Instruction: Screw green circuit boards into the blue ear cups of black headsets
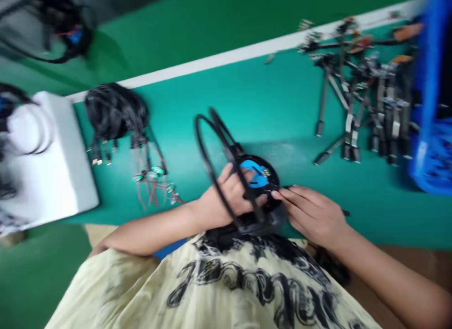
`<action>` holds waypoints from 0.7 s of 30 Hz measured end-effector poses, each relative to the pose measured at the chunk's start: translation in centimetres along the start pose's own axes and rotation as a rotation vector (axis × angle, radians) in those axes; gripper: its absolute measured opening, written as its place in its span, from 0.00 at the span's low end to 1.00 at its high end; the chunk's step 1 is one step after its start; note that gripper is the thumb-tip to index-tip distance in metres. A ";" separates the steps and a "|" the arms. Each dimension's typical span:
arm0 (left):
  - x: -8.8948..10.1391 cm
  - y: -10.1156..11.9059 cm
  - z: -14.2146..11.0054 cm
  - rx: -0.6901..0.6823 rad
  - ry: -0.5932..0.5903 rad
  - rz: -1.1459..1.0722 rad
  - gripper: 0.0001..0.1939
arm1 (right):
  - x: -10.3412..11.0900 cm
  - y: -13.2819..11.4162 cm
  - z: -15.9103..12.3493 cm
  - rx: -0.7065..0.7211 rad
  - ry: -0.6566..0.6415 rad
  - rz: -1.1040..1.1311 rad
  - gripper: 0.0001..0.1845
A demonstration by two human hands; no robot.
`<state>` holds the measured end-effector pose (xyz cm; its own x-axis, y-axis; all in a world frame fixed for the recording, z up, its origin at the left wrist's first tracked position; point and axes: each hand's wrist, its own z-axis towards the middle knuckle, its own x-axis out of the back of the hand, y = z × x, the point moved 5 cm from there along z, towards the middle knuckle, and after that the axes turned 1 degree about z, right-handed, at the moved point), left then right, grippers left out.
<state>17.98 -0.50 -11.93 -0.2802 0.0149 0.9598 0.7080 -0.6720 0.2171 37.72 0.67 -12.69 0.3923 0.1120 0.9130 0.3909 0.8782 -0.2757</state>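
A round black housing (276, 173) with a bright blue disc (259, 174) and a small circuit board inside is near the table's front edge, close to my shirt. Two black looped tubes or cables (212, 171) arch up from it. My left hand (235, 192) grips the housing from the left, partly behind the loops, with its fingers over the inside. At the right rim, my right hand (314, 213) has its fingers pressed together. A dark thin end (346, 213) shows past that hand; what the fingertips pinch is hidden and blurred.
A bundle of black cables (115, 110) and small boards with wires (153, 174) lie on the green table (219, 88). Several thin black stick-like parts (348, 117) are piled right, beside a blue bin (422, 164). A white foam block (67, 164) stands left.
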 end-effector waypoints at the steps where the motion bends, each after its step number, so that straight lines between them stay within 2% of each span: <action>1: 0.0 0.0 -0.2 -0.023 0.016 0.009 0.21 | -0.1 0.2 -0.2 0.006 0.006 -0.018 0.26; 4: 0.1 -0.1 -1.2 -0.052 0.038 0.088 0.22 | -0.3 0.9 0.5 -0.024 0.019 -0.052 0.28; 6: 0.2 0.1 -2.1 0.010 0.044 0.146 0.23 | 0.2 0.7 1.9 -0.082 0.033 -0.038 0.33; 9: -0.1 1.4 -2.9 0.127 0.033 0.216 0.25 | 1.3 -1.7 5.0 -0.095 0.057 -0.003 0.49; 10: -0.2 2.0 -3.0 0.164 0.029 0.235 0.25 | 1.5 -2.7 6.1 -0.082 0.059 0.000 0.52; 12: 0.1 2.9 -3.1 0.259 0.026 0.260 0.24 | 2.0 -4.2 8.1 -0.070 0.077 0.002 0.50; 14: 1.2 3.8 -3.5 0.251 0.025 0.221 0.22 | 2.4 -4.6 9.6 -0.057 0.087 0.033 0.44; 16: 3.0 4.6 -5.0 0.082 0.025 0.078 0.18 | 2.9 -3.9 10.4 -0.046 0.097 0.097 0.37; 18: 5.0 4.4 -7.7 -0.081 0.014 -0.146 0.14 | 3.5 -2.3 10.6 -0.072 0.132 0.157 0.30; 19: 5.9 3.3 -9.3 -0.049 0.012 -0.241 0.13 | 4.0 -1.5 10.5 -0.091 0.167 0.183 0.29; 21: 7.2 -1.0 -12.7 0.254 0.109 -0.273 0.13 | 4.8 -0.1 10.2 -0.140 0.243 0.231 0.26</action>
<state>7.01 -9.16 -7.52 -0.5379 0.0795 0.8392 0.7322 -0.4494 0.5119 31.08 5.88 -5.24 0.6638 0.1714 0.7280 0.3723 0.7685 -0.5205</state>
